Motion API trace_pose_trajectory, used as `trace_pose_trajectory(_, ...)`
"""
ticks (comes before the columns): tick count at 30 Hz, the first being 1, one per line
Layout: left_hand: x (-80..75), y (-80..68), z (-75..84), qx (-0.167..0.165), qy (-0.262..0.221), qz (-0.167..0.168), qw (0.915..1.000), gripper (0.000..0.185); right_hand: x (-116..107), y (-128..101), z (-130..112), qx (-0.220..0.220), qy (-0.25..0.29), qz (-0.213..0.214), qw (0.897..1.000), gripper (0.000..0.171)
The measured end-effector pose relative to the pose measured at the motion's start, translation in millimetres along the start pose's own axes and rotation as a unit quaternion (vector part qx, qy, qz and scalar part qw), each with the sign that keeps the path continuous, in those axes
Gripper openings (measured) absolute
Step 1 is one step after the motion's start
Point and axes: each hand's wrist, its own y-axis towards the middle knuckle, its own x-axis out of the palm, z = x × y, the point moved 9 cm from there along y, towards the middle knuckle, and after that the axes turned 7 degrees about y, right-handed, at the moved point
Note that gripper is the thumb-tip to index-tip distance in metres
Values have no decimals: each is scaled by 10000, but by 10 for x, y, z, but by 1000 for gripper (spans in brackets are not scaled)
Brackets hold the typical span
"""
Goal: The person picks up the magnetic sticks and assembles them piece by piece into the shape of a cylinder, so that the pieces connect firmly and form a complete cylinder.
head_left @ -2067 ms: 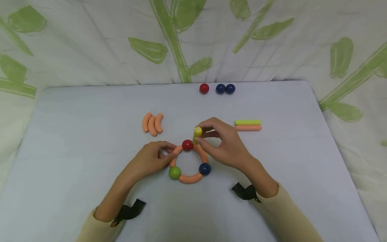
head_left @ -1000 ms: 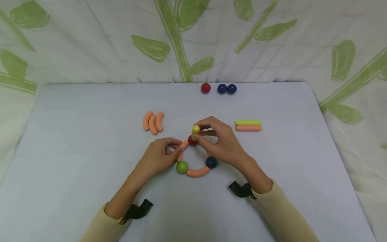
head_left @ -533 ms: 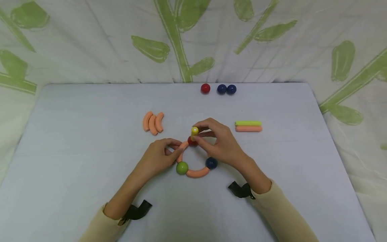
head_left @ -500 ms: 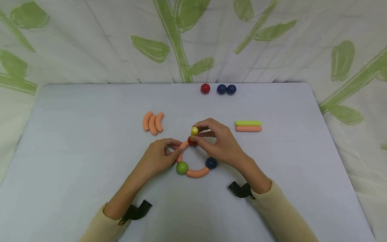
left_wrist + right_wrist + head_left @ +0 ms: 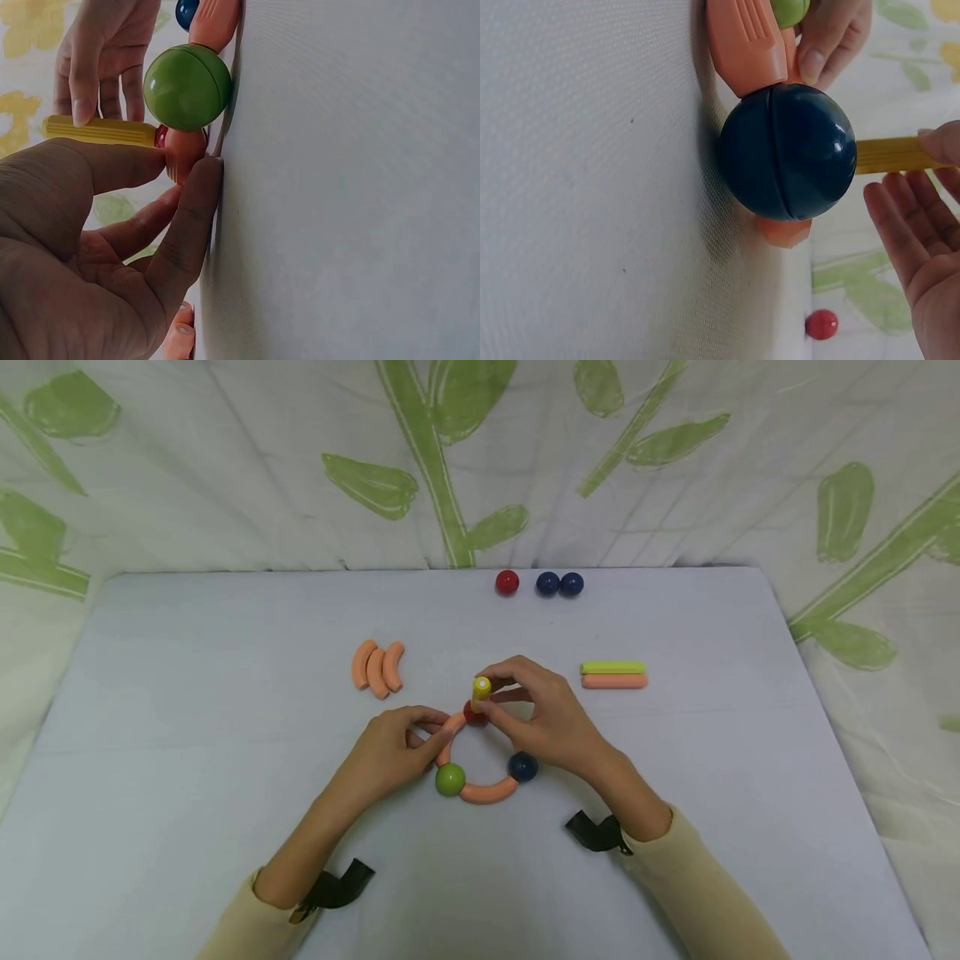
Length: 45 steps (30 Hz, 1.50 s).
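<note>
Three curved orange rods and three balls form a ring on the table: red ball (image 5: 471,717) at the far side, green ball (image 5: 450,779) at near left, dark blue ball (image 5: 522,767) at near right. My left hand (image 5: 393,747) pinches the left curved rod (image 5: 452,727) between thumb and fingers. Thumb and fingertips of my right hand (image 5: 551,714) pinch a straight yellow rod (image 5: 481,690), held upright. Its lower end meets the top of the red ball in the left wrist view, where the ridged yellow rod (image 5: 105,131) shows lengthwise. My right hand hides the ring's right curved rod from above.
Several things lie farther back on the white table (image 5: 225,810): loose curved orange rods (image 5: 377,668), a straight light-green rod (image 5: 613,667) beside a straight orange rod (image 5: 613,681), a loose red ball (image 5: 507,582) and two blue balls (image 5: 559,584) near the back edge.
The yellow rod has moved left, from beside the red ball to over its top. The ring has shifted slightly right and away with my hands. The last half second shows almost no motion.
</note>
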Motion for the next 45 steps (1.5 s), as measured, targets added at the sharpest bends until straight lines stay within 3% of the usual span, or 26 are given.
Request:
trace_pose_trajectory(15,-2,5,-48,-41,62,12,10000,35,-59,-12,43,236,-466,-264,9983,43)
trace_pose_trajectory(23,-16,-20,-82,-239,54,-8,9997,36,-331,-127,-21,421,-1224,-180,9914,52)
trace_pose_trajectory(32,32,17,-37,-194,54,35,9998,32,-667,-287,8,624,-2056,105,9766,32)
trace_pose_trajectory(45,22,32,-76,-178,69,13,9998,32,-977,-583,206,912,-3215,139,9424,28)
